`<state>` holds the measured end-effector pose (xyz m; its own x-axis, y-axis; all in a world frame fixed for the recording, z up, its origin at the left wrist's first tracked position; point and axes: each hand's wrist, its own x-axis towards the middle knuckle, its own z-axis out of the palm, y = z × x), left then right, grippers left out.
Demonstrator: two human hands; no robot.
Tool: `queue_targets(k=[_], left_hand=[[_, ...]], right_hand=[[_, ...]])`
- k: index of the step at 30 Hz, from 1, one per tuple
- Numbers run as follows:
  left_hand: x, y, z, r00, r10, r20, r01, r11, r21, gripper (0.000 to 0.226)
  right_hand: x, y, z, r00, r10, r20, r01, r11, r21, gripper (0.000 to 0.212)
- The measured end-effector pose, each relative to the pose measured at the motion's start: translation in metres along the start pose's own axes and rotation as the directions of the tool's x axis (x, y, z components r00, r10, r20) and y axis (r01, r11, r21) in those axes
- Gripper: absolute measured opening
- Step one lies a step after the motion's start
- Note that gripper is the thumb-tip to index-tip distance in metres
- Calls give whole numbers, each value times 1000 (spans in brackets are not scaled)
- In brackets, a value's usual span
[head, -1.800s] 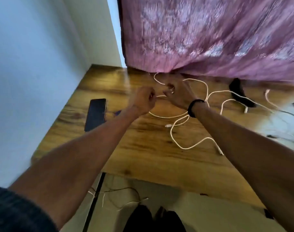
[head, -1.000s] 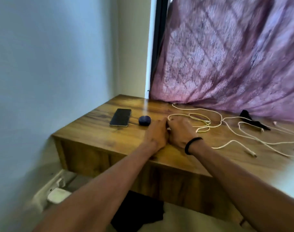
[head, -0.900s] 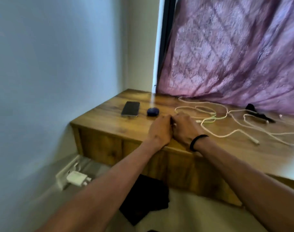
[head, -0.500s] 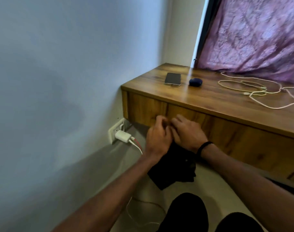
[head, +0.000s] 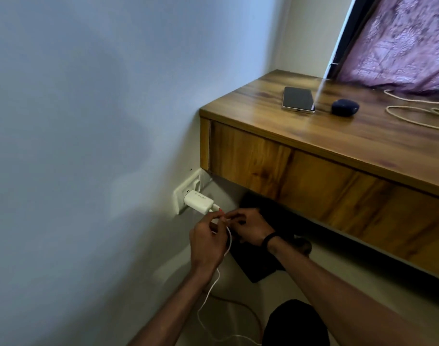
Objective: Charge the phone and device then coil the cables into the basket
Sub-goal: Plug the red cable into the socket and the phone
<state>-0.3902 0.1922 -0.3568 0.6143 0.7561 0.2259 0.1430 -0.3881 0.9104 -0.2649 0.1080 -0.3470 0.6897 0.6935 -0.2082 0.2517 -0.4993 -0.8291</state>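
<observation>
Left hand point(head: 208, 242) and right hand point(head: 248, 227) meeting over white cable point(head: 214, 283), fingers hiding cable end and grip. Cable running off bottom edge. Loose cables point(head: 418, 113) on desk point(head: 338, 136) getting cut by right edge. Black object point(head: 258, 263) under desk lying partly behind right wrist, identity unclear.

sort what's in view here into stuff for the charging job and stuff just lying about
For the job:
black slab phone
dark blue rounded device
white charger block in wall socket
thin white cable, pinched by left hand and right hand
loose white cables on wooden desk

Lying about:
black cloth on floor
purple curtain
</observation>
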Motion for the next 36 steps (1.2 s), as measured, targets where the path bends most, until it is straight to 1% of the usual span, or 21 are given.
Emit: queue_targets(k=[3, 5, 7, 9, 11, 13, 15, 17, 22, 24, 26, 27, 29, 30, 31, 32, 34, 36], left_hand=[[0, 8, 3, 994, 113, -2, -113, 990, 79, 22], [-2, 9, 9, 993, 122, 8, -122, 985, 121, 34], [-8, 6, 14, 995, 98, -1, -97, 986, 139, 41], [-15, -1, 20, 998, 59, -20, -56, 989, 140, 42], [-22, -7, 25, 1000, -3, -18, 5, 994, 111, 48], [-25, -10, 28, 999, -54, -1, 54, 994, 91, 53], [-27, -12, 29, 997, -75, 10, 73, 991, 111, 54], [-30, -13, 32, 997, -79, 27, 74, 985, 158, 50], [-47, -2, 42, 979, -146, 139, 127, 983, 135, 32], [-51, 2, 46, 967, -124, 221, 94, 985, 144, 28], [-52, 7, 48, 929, -136, 344, 94, 986, 137, 31], [-51, 11, 48, 885, -179, 430, 149, 983, 103, 29], [-50, 21, 46, 771, -252, 586, 305, 952, 8, 23], [-48, 28, 44, 729, -254, 636, 367, 929, -49, 20], [-46, 35, 40, 712, -238, 660, 405, 908, -110, 18], [-42, 42, 37, 719, -221, 659, 432, 884, -175, 14], [-31, 57, 29, 779, -210, 590, 475, 813, -337, 14], [-17, 70, 21, 835, -207, 510, 482, 721, -497, 19]], right_hand=[[4, 1, -8, 1000, 9, 8, -10, 997, 71, 16], [7, 0, -15, 999, 24, 38, -27, 994, 103, 8], [9, -1, -19, 995, 19, 97, -29, 994, 106, 9], [11, 1, -18, 989, 21, 149, -36, 995, 96, 8], [11, 2, -16, 983, 15, 180, -27, 997, 66, 19], [11, 2, -17, 988, 7, 157, -14, 999, 42, 21], [10, 0, -21, 994, 7, 105, -11, 999, 38, 20], [6, -3, -24, 997, 20, 76, -27, 996, 86, 13], [-7, -20, -32, 995, 57, 78, -74, 969, 236, 7], [-14, -30, -36, 992, 83, 97, -109, 943, 314, 7], [-21, -34, -40, 989, 88, 117, -127, 914, 385, 9], [-23, -34, -42, 989, 88, 117, -129, 904, 408, 10], [-27, -31, -46, 990, 95, 103, -130, 896, 424, 15], [-28, -26, -48, 990, 104, 93, -133, 898, 420, 20], [-31, -21, -50, 990, 113, 86, -138, 903, 408, 28], [-35, -14, -52, 989, 123, 81, -145, 909, 391, 38], [-46, 5, -57, 981, 150, 121, -185, 910, 372, 56], [-63, 26, -65, 952, 179, 248, -263, 894, 364, 70]])
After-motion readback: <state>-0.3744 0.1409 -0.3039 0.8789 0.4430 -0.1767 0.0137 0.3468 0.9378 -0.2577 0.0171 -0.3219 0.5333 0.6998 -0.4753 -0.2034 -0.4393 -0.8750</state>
